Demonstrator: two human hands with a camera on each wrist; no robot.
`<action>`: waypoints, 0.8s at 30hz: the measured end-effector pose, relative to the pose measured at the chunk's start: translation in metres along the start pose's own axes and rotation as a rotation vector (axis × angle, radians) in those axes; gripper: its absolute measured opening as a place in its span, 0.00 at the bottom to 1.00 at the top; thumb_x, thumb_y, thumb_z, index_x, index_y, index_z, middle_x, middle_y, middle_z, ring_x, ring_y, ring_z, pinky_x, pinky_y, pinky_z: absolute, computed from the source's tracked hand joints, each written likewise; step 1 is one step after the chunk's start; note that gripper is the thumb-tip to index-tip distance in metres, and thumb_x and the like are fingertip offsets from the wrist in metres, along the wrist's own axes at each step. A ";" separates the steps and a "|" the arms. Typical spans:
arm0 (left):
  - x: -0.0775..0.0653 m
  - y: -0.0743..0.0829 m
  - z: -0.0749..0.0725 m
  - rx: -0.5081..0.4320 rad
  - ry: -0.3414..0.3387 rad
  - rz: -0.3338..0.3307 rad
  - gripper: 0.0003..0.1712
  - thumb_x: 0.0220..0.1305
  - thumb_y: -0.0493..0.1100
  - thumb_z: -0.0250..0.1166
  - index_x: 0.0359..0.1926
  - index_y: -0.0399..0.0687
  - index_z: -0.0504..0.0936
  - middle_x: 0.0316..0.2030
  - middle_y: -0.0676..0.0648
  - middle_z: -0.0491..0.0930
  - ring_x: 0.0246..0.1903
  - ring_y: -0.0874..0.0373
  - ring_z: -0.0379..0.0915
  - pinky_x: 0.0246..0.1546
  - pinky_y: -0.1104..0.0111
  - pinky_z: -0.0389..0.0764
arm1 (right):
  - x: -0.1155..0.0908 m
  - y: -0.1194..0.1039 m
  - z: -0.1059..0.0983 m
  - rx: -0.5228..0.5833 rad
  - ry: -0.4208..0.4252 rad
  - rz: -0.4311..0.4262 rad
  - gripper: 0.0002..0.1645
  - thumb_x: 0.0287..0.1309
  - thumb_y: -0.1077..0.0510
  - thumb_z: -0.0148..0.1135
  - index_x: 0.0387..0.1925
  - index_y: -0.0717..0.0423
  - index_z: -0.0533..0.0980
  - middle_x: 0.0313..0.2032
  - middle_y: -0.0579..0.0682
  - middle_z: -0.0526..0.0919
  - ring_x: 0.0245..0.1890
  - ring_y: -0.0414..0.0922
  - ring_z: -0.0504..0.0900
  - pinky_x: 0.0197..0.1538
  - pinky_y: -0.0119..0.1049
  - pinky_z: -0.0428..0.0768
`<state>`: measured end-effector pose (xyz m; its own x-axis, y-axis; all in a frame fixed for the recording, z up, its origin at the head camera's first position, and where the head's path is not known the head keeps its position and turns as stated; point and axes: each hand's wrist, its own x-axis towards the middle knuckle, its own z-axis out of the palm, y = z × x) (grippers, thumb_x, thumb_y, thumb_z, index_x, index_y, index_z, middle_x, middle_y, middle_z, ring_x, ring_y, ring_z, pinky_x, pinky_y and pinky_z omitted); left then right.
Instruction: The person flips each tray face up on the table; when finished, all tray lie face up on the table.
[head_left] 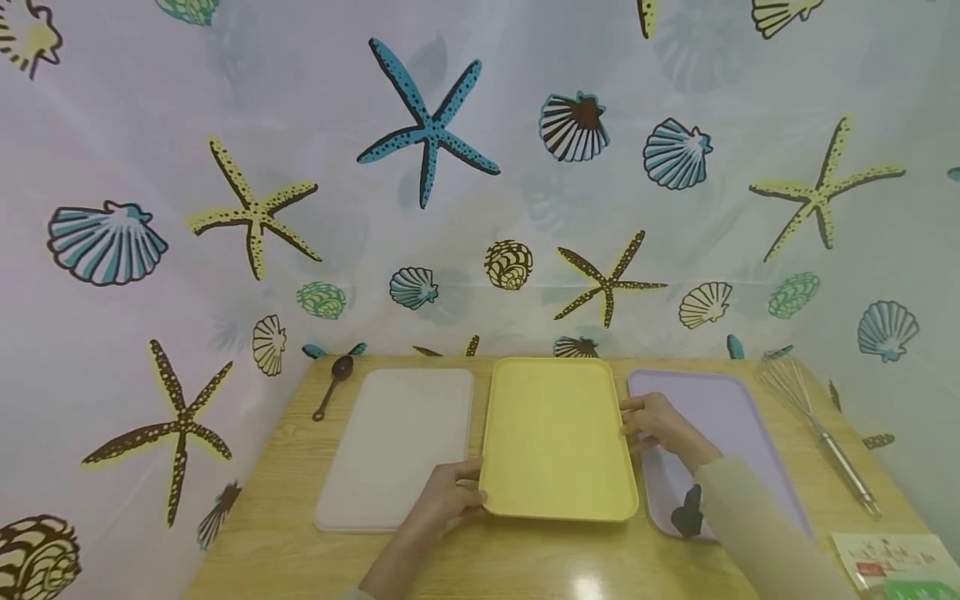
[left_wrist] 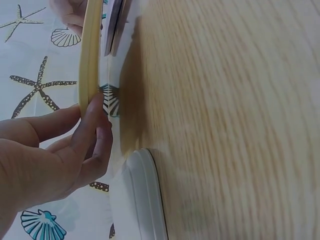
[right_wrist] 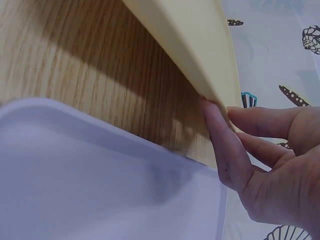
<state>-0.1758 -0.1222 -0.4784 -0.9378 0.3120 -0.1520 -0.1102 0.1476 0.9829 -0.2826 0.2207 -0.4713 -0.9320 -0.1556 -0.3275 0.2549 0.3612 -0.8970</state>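
Both hands hold a yellow tray (head_left: 558, 437) by its two long sides, in the middle of the table. In the wrist views the tray is raised off the wood, with a shadow beneath it. My left hand (head_left: 446, 496) pinches the left rim near the front corner, thumb on one face and fingers on the other. Farther back, my right hand (head_left: 660, 425) pinches the right rim. To the left lies a white tray (head_left: 401, 446), partly behind the left forearm. A purple tray (head_left: 720, 408) lies on the right, partly covered by the right hand and sleeve.
A dark spoon (head_left: 332, 385) lies at the back left of the wooden table (head_left: 262, 508). On the right are a whisk (head_left: 821, 433) and a printed packet (head_left: 892, 558). A shell-and-starfish curtain (head_left: 480, 183) hangs behind the table and along its sides.
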 end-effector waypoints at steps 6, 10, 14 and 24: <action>0.003 -0.002 0.006 0.065 0.041 -0.040 0.35 0.55 0.21 0.58 0.64 0.16 0.57 0.55 0.20 0.66 0.38 0.47 0.80 0.41 0.59 0.84 | 0.003 0.003 0.001 -0.011 0.013 -0.010 0.35 0.47 0.76 0.57 0.61 0.81 0.62 0.50 0.75 0.75 0.35 0.49 0.83 0.32 0.45 0.86; 0.004 -0.005 0.010 0.157 0.076 -0.083 0.34 0.55 0.21 0.59 0.64 0.18 0.59 0.54 0.22 0.68 0.34 0.52 0.80 0.39 0.61 0.85 | 0.004 0.008 0.004 -0.011 0.022 -0.008 0.34 0.47 0.77 0.57 0.59 0.82 0.63 0.50 0.76 0.74 0.38 0.52 0.82 0.32 0.44 0.86; 0.004 -0.004 0.012 0.168 0.093 -0.105 0.35 0.55 0.20 0.58 0.64 0.19 0.59 0.53 0.25 0.69 0.36 0.51 0.79 0.39 0.63 0.85 | 0.005 0.009 0.007 -0.033 0.026 -0.015 0.33 0.47 0.78 0.57 0.58 0.83 0.63 0.49 0.76 0.75 0.38 0.53 0.82 0.31 0.43 0.86; 0.004 0.004 0.015 0.289 0.128 -0.081 0.34 0.52 0.18 0.58 0.62 0.16 0.61 0.48 0.26 0.72 0.37 0.46 0.80 0.35 0.66 0.85 | 0.012 0.011 0.013 -0.155 0.065 -0.021 0.31 0.43 0.79 0.61 0.53 0.85 0.67 0.47 0.76 0.76 0.33 0.55 0.84 0.26 0.40 0.85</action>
<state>-0.1749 -0.1063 -0.4764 -0.9656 0.1708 -0.1962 -0.1051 0.4336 0.8949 -0.2875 0.2110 -0.4885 -0.9526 -0.1071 -0.2846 0.1967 0.4970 -0.8452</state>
